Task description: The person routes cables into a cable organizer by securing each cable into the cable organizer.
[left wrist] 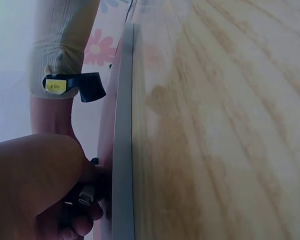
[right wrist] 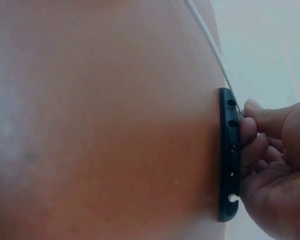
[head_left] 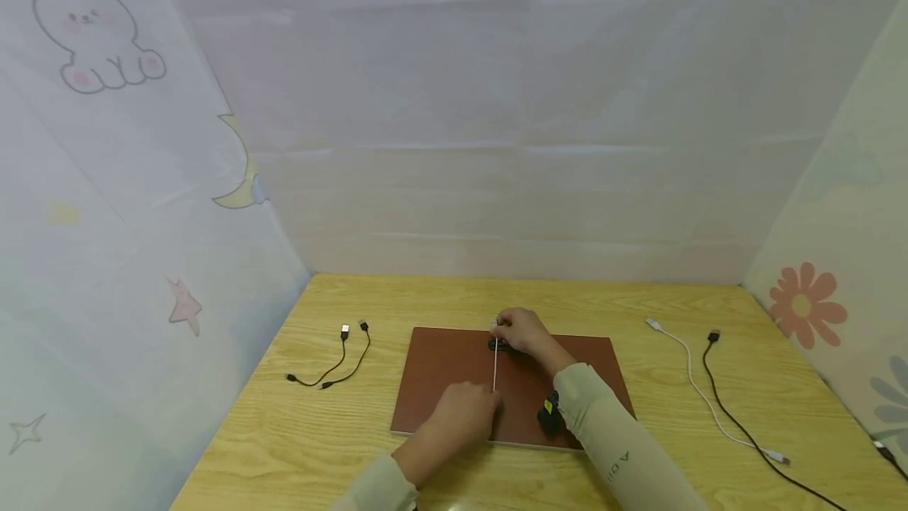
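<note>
Cable, thin, white, round-sectioned (head_left: 495,361): one, drawn straight above a rectangular reddish-brown board with a smooth surface (head_left: 440,377). Progress, as judged: one cable is taken up and stretched, but not released. Left over: two short black cables (head_left: 344,356) laid at the table's left; one long white cable with pale plugs (head_left: 698,393) and one long black cable (head_left: 718,399) laid at the right. None of these four is touched.

Holder, elongated, black, slotted (right wrist: 229,160): one, set beneath the right hand (head_left: 523,330) at the board's far part. No cable is seen in its lower slots; whether the stretched cable is seated in the upper one cannot be told.

Grip: the far end is pinched between right thumb and forefinger, just beside the holder. The near end is clamped in the curled left hand (head_left: 461,416), a pale metal-tipped plug (left wrist: 86,194) being shown among its fingers.
</note>
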